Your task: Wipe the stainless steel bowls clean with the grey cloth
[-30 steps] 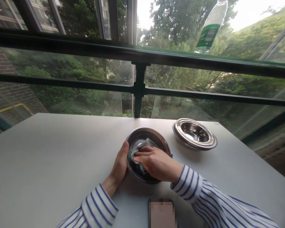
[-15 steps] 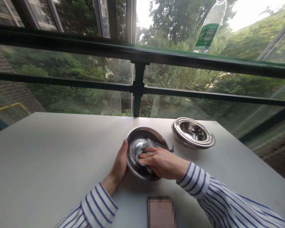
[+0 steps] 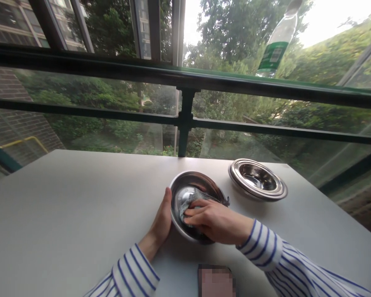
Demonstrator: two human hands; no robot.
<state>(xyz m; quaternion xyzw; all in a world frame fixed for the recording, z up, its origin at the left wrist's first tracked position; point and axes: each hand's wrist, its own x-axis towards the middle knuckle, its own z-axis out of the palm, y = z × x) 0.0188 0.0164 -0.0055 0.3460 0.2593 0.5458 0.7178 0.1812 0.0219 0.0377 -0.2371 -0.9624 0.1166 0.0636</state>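
Observation:
A round stainless steel bowl [image 3: 195,178] rests on the white table [image 3: 80,206] in front of me. My left hand [image 3: 160,223] grips its left rim from outside. My right hand [image 3: 214,222] lies inside the bowl, pressing a crumpled grey cloth [image 3: 187,203] against the inner wall. A frayed corner of the cloth hangs over the far right rim. The hand hides the lower part of the bowl's inside. Both forearms wear blue-and-white striped sleeves.
A stack of steel bowls [image 3: 257,180] stands to the right of the held bowl. A phone [image 3: 215,281] with a pixelated back lies at the near edge of the view. Behind the table's far edge runs a dark railing [image 3: 185,119] with glass panels and trees beyond.
The held bowl sits flatter and shows more bright steel. My right hand and the cloth have shifted across its inside, and the cloth's corner now lies over the rim.

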